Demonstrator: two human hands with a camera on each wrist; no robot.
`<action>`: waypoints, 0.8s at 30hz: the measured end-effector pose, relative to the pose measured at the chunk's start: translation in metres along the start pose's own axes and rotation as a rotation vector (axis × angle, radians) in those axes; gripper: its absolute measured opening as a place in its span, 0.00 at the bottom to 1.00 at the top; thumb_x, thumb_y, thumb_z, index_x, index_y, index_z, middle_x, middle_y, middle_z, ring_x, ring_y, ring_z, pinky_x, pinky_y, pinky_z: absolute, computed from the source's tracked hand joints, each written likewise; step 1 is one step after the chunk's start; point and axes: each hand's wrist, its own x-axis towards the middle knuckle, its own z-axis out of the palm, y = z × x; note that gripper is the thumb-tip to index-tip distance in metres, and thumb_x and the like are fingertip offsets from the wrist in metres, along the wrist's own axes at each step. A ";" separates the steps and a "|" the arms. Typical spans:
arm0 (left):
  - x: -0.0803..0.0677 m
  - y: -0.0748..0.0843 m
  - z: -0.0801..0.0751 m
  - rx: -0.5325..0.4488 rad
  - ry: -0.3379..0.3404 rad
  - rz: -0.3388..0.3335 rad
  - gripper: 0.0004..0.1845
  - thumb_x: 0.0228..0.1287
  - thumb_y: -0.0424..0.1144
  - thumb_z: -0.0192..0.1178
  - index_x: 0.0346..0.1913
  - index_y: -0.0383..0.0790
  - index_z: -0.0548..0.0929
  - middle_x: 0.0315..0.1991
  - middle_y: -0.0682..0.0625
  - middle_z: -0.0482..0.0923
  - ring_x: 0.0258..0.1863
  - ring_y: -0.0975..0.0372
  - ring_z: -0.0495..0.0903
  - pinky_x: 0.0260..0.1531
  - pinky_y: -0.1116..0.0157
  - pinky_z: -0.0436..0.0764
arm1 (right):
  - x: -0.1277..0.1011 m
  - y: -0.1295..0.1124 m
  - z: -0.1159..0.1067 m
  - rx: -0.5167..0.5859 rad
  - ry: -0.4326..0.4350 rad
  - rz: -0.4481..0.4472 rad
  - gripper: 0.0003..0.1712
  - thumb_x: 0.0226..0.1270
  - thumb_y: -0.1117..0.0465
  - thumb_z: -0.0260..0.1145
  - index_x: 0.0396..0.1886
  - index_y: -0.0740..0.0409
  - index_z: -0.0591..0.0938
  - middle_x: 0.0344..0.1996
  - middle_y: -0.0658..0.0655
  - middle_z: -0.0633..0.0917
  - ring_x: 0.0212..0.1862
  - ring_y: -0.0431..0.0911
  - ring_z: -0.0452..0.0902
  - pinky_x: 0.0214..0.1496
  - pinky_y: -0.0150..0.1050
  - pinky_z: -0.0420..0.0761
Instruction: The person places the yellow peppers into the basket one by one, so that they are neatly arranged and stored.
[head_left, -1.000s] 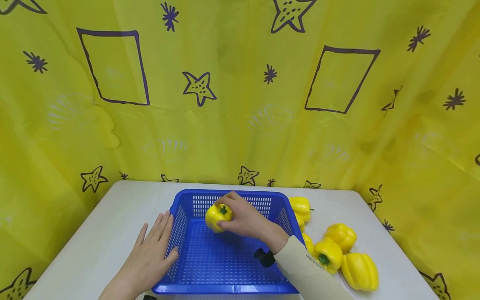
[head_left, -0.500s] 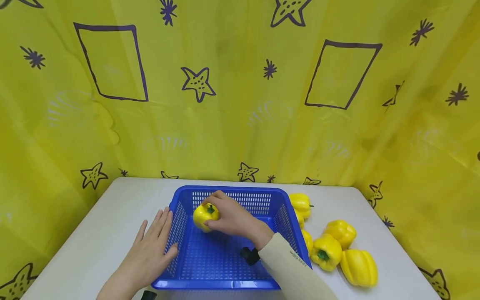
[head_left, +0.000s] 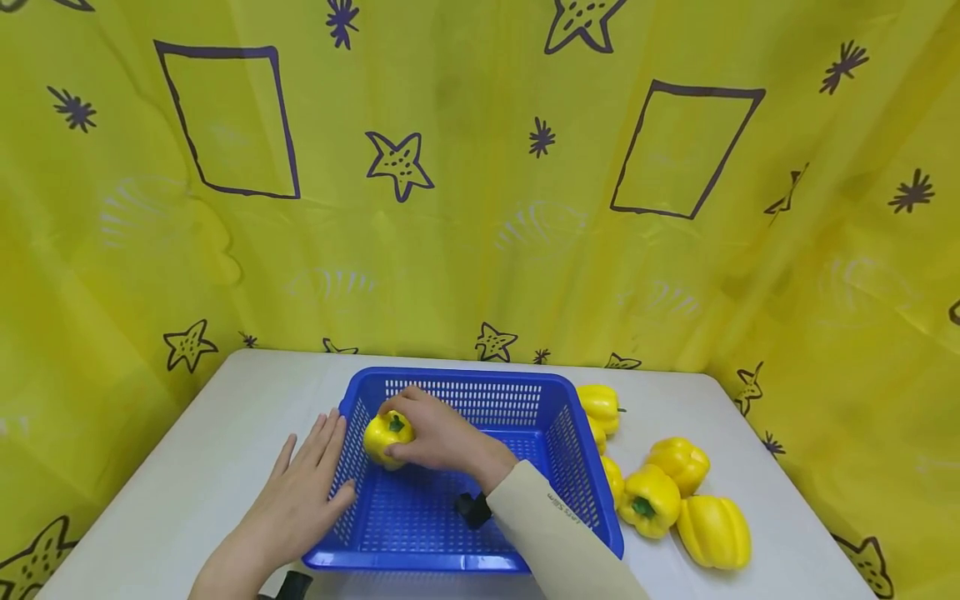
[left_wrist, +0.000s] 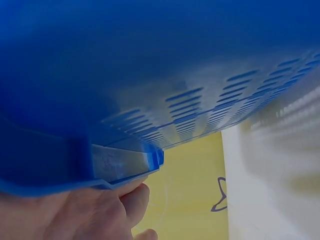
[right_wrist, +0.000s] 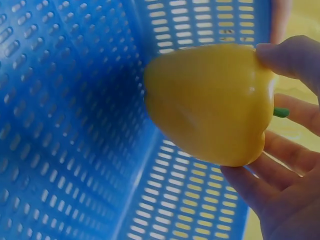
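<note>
My right hand (head_left: pixel 435 433) grips a yellow bell pepper (head_left: pixel 386 440) by its top, thumb on one side and fingers on the other. The pepper is inside the blue plastic basket (head_left: pixel 450 562), near its left wall. In the right wrist view the pepper (right_wrist: pixel 210 105) points its green stem toward the palm, and its lower end is close to the basket floor; contact cannot be told. My left hand (head_left: pixel 296 492) lies with straight fingers along the basket's left rim. The left wrist view shows that hand (left_wrist: pixel 95 212) against the rim (left_wrist: pixel 55 187).
Several more yellow bell peppers (head_left: pixel 651 502) lie on the white table (head_left: pixel 780 500) to the right of the basket, some partly hidden by its wall. A yellow patterned curtain (head_left: pixel 465 275) hangs behind and at both sides.
My right hand has moved left within the basket, carrying the bell pepper from nearer the middle to beside the left wall. The left hand stays at the rim.
</note>
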 end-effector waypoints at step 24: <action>0.002 0.001 -0.001 -0.004 -0.024 -0.008 0.43 0.66 0.47 0.55 0.77 0.31 0.52 0.79 0.35 0.48 0.79 0.40 0.44 0.72 0.33 0.41 | 0.011 0.011 0.014 0.087 -0.039 -0.027 0.31 0.62 0.58 0.71 0.65 0.51 0.74 0.59 0.50 0.78 0.51 0.38 0.74 0.59 0.28 0.77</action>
